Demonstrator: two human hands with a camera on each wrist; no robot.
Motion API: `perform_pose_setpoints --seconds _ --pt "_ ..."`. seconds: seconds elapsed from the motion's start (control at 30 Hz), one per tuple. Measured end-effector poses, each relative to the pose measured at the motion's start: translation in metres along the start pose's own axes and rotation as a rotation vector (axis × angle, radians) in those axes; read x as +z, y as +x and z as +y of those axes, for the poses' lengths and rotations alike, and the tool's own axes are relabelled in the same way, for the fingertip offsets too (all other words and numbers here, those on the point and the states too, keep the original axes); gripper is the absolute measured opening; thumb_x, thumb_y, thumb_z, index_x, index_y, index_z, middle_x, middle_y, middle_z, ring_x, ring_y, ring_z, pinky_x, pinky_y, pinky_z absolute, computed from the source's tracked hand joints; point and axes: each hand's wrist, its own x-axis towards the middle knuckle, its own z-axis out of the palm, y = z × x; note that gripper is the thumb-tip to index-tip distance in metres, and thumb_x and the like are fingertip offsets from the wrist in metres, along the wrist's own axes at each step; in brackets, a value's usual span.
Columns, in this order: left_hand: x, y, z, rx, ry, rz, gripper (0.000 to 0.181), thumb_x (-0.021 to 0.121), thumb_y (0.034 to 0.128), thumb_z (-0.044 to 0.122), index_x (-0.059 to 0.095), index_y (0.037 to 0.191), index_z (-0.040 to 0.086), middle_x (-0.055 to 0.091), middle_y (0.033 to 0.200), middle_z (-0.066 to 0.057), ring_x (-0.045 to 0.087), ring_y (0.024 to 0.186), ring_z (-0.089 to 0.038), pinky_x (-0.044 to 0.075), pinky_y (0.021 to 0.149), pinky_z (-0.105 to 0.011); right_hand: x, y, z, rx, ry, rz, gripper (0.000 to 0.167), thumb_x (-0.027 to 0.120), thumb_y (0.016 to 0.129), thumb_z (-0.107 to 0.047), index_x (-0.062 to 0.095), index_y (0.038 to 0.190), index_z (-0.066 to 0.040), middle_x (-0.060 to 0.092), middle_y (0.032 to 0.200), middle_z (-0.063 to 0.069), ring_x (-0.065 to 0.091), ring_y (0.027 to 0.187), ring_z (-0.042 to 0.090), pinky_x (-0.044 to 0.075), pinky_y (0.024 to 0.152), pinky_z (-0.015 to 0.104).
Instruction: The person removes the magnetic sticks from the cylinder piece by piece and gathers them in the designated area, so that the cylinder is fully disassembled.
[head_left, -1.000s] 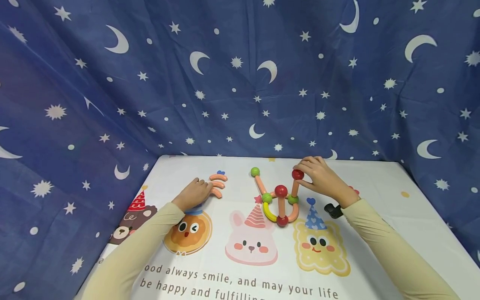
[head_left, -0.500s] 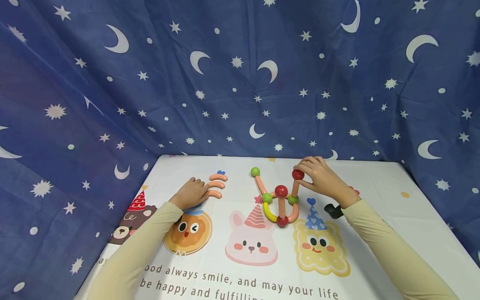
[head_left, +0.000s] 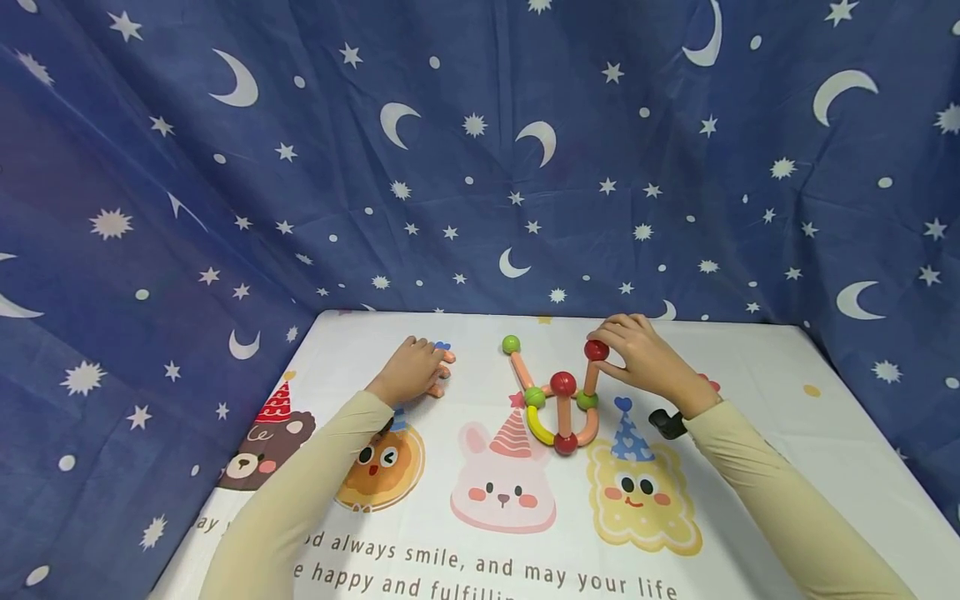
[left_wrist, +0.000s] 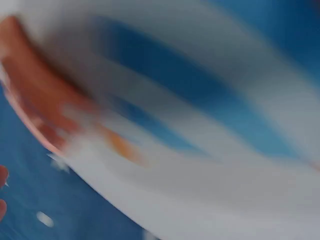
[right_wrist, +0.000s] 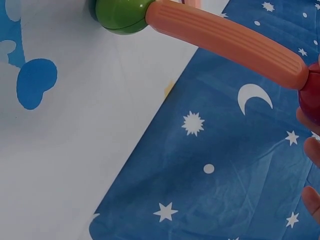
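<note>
My right hand (head_left: 641, 354) grips a red ball (head_left: 597, 350) atop an orange rod, which rises from a green ball (head_left: 587, 400) on a ring. The ring has a yellow curved piece (head_left: 538, 427) and orange ones. Another upright rod (head_left: 564, 415) stands at its front with a red ball (head_left: 562, 383) on top; a third rod (head_left: 521, 369) leans back-left to a green ball (head_left: 511, 344). In the right wrist view the gripped rod (right_wrist: 230, 42) is slightly bowed. My left hand (head_left: 408, 371) is over several curved orange pieces (head_left: 442, 372), partly covering them; whether it touches them is unclear.
A small black object (head_left: 667, 423) lies beside my right wrist. The white printed cloth (head_left: 502, 492) covers the table, and a blue curtain (head_left: 480, 167) with stars and moons stands behind and at both sides. The left wrist view is strongly blurred.
My left hand drew slightly left, then moved right and up over the curved pieces. The nearest piece turned from slanted to nearly level by the middle frame. My right hand stays on the red ball.
</note>
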Motion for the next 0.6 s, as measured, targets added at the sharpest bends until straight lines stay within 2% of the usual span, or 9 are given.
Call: perform_pose_setpoints --seconds 0.17,0.3,0.43,0.6 --pt "-0.002 0.050 0.027 0.026 0.036 -0.011 0.025 0.063 0.0876 0.025 0.057 0.109 0.012 0.065 0.097 -0.007 0.063 0.090 -0.024 0.047 0.081 -0.039 -0.001 -0.001 0.001 -0.004 0.001 0.006 0.035 0.081 0.071 -0.019 0.066 0.101 -0.008 0.066 0.098 0.008 0.054 0.100 0.027 0.040 0.085 0.046" --pt "0.002 0.083 0.044 -0.024 0.009 -0.067 0.032 0.059 0.0902 0.023 0.051 0.120 0.012 0.062 0.107 -0.009 0.061 0.097 -0.025 0.046 0.086 -0.040 -0.002 0.000 0.000 0.005 -0.002 -0.004 0.034 0.080 0.072 -0.020 0.066 0.101 -0.008 0.066 0.099 0.008 0.054 0.101 0.027 0.040 0.086 0.046" --pt "0.006 0.104 0.056 -0.062 0.015 -0.151 0.036 0.055 0.0924 0.023 0.047 0.127 0.014 0.060 0.115 -0.009 0.059 0.105 -0.025 0.045 0.094 -0.041 -0.002 0.000 0.000 0.017 0.000 -0.017 0.033 0.079 0.073 -0.020 0.066 0.101 -0.009 0.066 0.099 0.006 0.054 0.101 0.026 0.040 0.086 0.046" --pt "0.012 0.117 0.064 -0.082 0.007 -0.218 0.039 0.055 0.0916 0.022 0.046 0.129 0.016 0.059 0.119 -0.010 0.058 0.109 -0.026 0.044 0.096 -0.041 -0.002 -0.001 0.000 0.023 0.003 -0.025 0.031 0.078 0.074 -0.021 0.066 0.101 -0.010 0.066 0.099 0.006 0.054 0.101 0.025 0.040 0.085 0.044"
